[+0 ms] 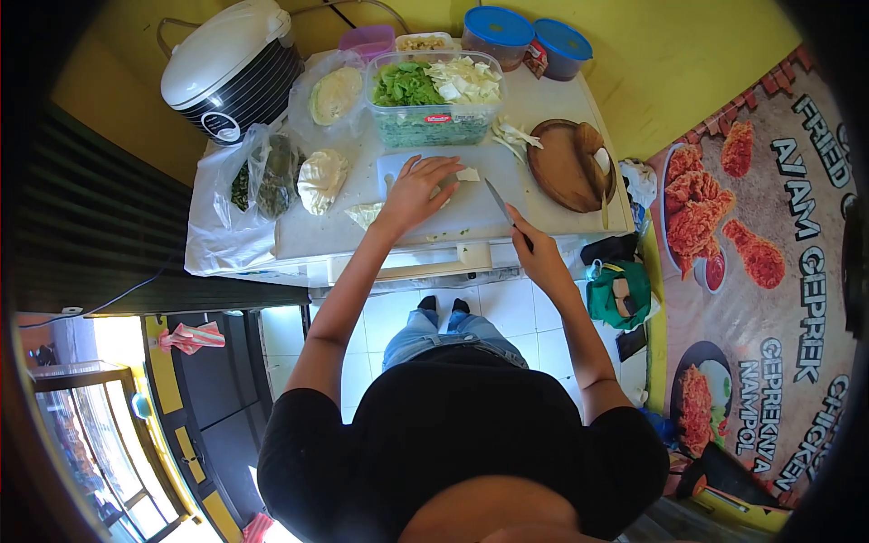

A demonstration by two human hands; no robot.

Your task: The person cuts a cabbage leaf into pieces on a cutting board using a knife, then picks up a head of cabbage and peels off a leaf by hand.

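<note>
My left hand [419, 192] is bent over the white cutting board [493, 197], its fingers and thumb around a piece of cabbage that is mostly hidden beneath them. A small pale cabbage scrap [468, 175] lies just past the fingertips. My right hand [540, 251] grips the dark handle of a knife [499, 201], its blade pointing up and left over the board, apart from the cabbage. Another cabbage piece [364, 214] lies by my left wrist. Behind the board stands a clear plastic tub [430, 127] with chopped green leaves [405, 84] and chopped cabbage [466, 80].
A cabbage head [322, 181] and bagged greens [272, 176] lie left, near a rice cooker [226, 63]. A bagged half cabbage [335, 96] lies behind. On the right are cabbage strips [514, 136] and a wooden mortar plate [554, 167]. Blue-lidded containers [500, 27] stand at the back.
</note>
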